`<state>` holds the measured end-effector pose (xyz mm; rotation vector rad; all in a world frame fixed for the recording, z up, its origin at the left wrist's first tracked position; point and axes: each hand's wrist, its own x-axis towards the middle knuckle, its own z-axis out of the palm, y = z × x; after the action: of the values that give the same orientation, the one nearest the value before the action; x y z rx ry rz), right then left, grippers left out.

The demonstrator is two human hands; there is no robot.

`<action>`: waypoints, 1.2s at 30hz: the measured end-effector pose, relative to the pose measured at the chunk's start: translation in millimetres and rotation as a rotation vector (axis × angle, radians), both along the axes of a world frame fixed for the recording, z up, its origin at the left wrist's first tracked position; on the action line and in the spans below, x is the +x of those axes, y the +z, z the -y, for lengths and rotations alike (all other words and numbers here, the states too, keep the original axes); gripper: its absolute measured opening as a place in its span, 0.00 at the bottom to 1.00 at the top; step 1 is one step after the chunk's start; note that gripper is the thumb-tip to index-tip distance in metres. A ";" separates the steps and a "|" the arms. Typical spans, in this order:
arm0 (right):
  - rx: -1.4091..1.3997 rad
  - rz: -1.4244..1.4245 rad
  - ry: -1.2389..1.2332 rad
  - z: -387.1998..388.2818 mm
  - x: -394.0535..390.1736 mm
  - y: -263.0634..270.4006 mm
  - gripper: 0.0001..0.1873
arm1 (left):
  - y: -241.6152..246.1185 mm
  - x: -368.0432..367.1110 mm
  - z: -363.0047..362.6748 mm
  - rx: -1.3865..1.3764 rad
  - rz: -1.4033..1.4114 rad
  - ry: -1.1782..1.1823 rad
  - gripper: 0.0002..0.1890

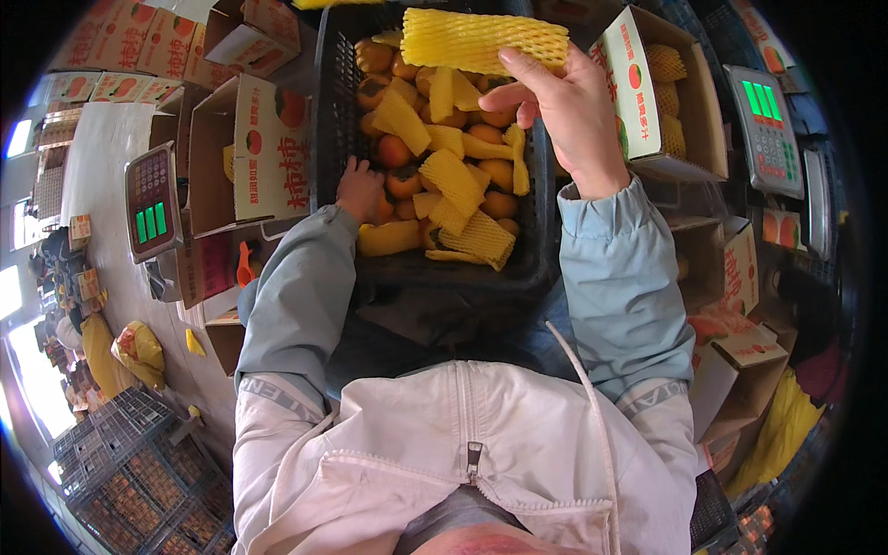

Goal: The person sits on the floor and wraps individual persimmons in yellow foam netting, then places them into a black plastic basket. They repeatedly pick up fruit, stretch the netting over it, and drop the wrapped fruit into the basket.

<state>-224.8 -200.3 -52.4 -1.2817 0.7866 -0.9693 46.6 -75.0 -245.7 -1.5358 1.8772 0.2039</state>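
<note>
A black plastic crate (451,276) holds orange persimmons (393,150) with yellow foam net sleeves (402,121) strewn over them. My left hand (361,191) reaches down at the crate's left side, beside the fruit; its fingertips point away from me, and whether they hold a persimmon is hard to tell. Above the far right part of the crate, my right hand (565,104) is raised with a yellow foam net bundle (482,41) against its thumb and fingers. That bundle lies sideways over the crate's far end.
Open persimmon cartons stand at left (270,149) and right (628,83), the right one holding sleeved fruit (671,135). Beyond them are two digital scales, left (152,201) and right (766,132). More cartons (739,368) sit at lower right. Stacked crates (146,472) fill the lower left.
</note>
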 end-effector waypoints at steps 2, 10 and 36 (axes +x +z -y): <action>0.010 0.001 0.010 -0.6 -0.1 -0.8 0.12 | -2.0 -1.8 -4.2 -0.060 -0.008 -0.033 0.38; 0.001 0.007 0.006 -0.9 -3.5 3.8 0.12 | 15.2 -10.1 13.8 0.198 -0.004 0.073 0.43; -0.021 0.046 -0.084 7.1 -11.2 4.1 0.15 | -5.1 71.1 168.2 -0.382 -1.094 0.901 0.38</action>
<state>-236.1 -207.4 -48.2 -1.2481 0.8019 -1.0732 117.7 -243.2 -250.9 -2.8306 1.7936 1.3830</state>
